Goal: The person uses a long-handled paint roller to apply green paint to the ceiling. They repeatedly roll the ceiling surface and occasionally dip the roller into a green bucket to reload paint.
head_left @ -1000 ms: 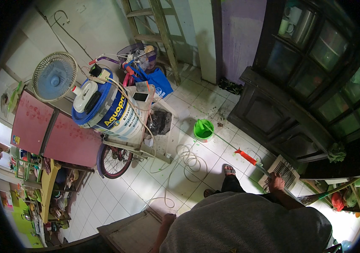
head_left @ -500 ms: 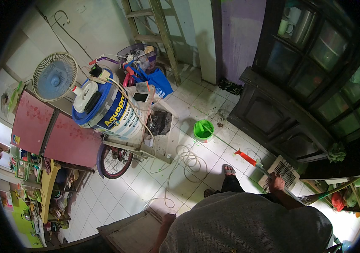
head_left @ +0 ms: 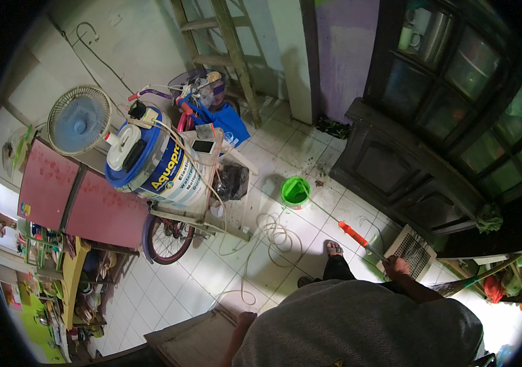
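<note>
My right hand (head_left: 397, 267) is closed around the grey pole of a paint roller, whose orange handle (head_left: 353, 233) points toward a bucket. From that handle a thin rod runs over the rim of the green bucket (head_left: 296, 178) on the floor tiles. Green paint coats the bucket's inside, and the roller's end is hard to make out in there. Low in the view, my left hand (head_left: 246, 318) hangs with curled fingers beside a wooden panel (head_left: 193, 336). Whatever it may hold is hidden.
A loose pale hose or cable (head_left: 276, 235) coils across the tiles. At left stand a bicycle (head_left: 166, 238), a large paint pail (head_left: 157, 162) on a small table, and a fan (head_left: 79, 119). A dark glazed cabinet (head_left: 408, 153) and a plastic crate (head_left: 411, 251) are at right.
The orange handle has shifted slightly left and down. The green roller end, visible in the bucket before, no longer shows clearly. My left hand has barely moved.
</note>
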Action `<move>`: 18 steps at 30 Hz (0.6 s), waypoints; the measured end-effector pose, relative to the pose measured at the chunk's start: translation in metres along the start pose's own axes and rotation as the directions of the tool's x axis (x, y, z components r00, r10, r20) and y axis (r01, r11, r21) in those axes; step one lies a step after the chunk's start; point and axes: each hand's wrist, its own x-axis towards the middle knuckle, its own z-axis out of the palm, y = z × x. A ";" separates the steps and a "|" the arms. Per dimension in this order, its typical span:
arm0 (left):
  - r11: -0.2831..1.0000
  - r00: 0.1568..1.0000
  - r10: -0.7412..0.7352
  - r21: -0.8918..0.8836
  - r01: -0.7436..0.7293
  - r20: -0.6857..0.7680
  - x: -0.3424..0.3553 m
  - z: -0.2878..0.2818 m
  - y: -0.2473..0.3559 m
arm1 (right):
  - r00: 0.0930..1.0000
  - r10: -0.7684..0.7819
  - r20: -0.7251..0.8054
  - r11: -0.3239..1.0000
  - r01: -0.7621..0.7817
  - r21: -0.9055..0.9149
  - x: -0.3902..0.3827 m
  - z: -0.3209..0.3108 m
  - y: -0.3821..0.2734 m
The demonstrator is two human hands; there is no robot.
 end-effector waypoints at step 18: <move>0.873 0.947 -0.113 -0.485 -0.049 -0.301 0.073 -0.171 0.070 | 0.824 -0.310 0.475 0.814 0.488 -0.314 0.106 0.107 0.104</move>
